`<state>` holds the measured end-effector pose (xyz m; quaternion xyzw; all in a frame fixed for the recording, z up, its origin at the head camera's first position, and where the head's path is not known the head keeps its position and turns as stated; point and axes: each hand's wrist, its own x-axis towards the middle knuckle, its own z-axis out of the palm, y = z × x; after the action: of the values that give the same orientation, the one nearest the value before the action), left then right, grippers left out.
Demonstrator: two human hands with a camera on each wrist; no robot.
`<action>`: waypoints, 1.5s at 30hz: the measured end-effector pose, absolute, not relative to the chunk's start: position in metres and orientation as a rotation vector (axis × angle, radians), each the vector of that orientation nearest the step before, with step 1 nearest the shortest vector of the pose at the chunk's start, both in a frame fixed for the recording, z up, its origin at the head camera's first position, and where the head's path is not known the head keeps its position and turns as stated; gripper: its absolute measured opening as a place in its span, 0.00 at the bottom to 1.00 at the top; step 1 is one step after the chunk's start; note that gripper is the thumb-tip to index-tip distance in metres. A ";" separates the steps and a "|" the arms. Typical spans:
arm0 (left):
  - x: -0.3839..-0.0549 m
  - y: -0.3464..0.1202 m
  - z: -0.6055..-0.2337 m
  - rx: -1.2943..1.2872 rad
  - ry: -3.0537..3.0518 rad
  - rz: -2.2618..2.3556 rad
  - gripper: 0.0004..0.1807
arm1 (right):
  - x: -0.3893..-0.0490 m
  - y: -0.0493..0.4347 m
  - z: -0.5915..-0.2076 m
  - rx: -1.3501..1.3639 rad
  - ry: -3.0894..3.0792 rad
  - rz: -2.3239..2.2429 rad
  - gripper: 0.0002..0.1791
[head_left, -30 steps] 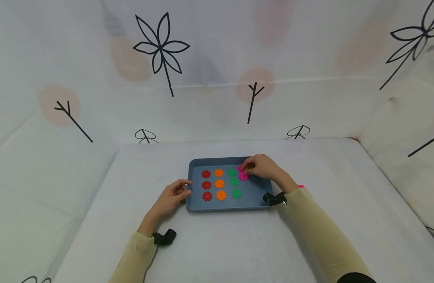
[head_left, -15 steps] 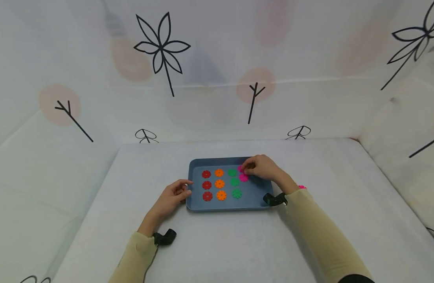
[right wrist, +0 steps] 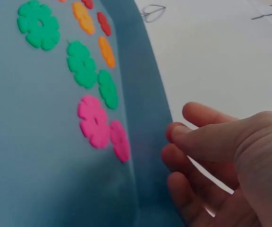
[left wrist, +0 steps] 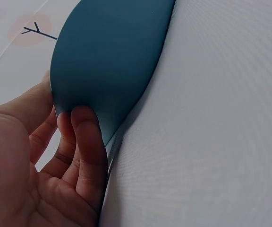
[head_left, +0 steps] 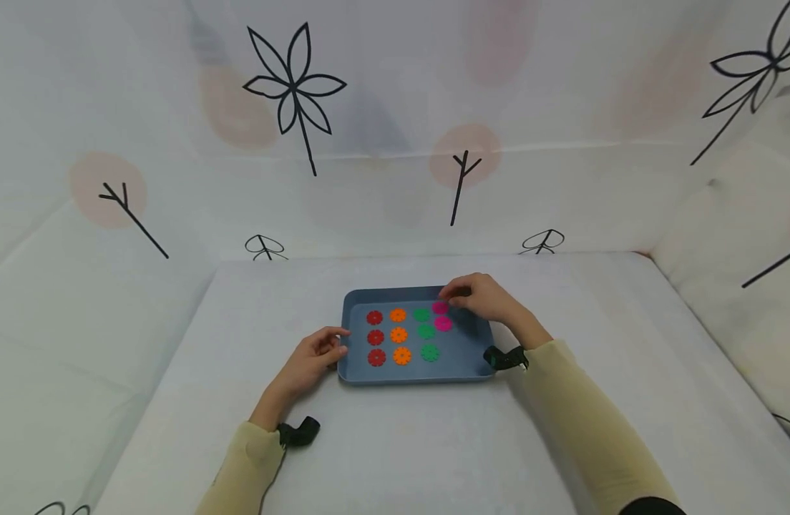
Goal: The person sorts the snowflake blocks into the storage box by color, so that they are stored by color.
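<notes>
A blue-grey tray point(head_left: 462, 361) lies on the white table, holding flower-shaped plastic discs in columns. Red discs point(head_left: 376, 337) are at the left, then orange discs point(head_left: 398, 335) and green discs point(head_left: 426, 332). Two pink discs point(right wrist: 94, 122) lie close together beside the green ones near the far rim. My left hand point(head_left: 310, 361) grips the tray's left edge; the left wrist view shows its fingers point(left wrist: 89, 142) curled against the tray. Just over the far right rim hovers my right hand point(head_left: 485, 297), fingers loosely bent, nothing visible between them.
White tablecloth point(head_left: 382, 443) surrounds the tray. Behind it stands a white fabric backdrop point(head_left: 382, 200) with printed plants. Each wrist carries a black camera, the left camera point(head_left: 300, 432) in front of the tray and the right camera point(head_left: 506, 357) over its right corner.
My right hand has let go of the pink discs and moved slightly back and right, uncovering the far one. The nearer pink disc shifted slightly toward me. My left hand stays put.
</notes>
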<state>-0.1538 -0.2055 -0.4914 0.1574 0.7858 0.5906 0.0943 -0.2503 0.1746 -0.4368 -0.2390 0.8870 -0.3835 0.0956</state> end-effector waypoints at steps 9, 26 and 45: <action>-0.154 -0.206 -0.492 0.452 2.338 1.750 0.19 | -0.245 0.207 -0.426 -0.624 2.749 -1.161 0.11; -0.155 -0.205 -0.493 0.467 2.352 1.747 0.19 | -0.214 0.298 -0.452 -0.223 2.805 -1.001 0.16; -0.154 -0.204 -0.491 0.404 2.364 1.702 0.20 | -0.205 0.308 -0.471 -0.262 2.721 -0.972 0.21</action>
<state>-0.1541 -0.2042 -0.4910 0.1366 0.7998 0.5759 0.1004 -0.2055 0.3082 -0.4705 -0.0896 0.9312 -0.3326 0.1197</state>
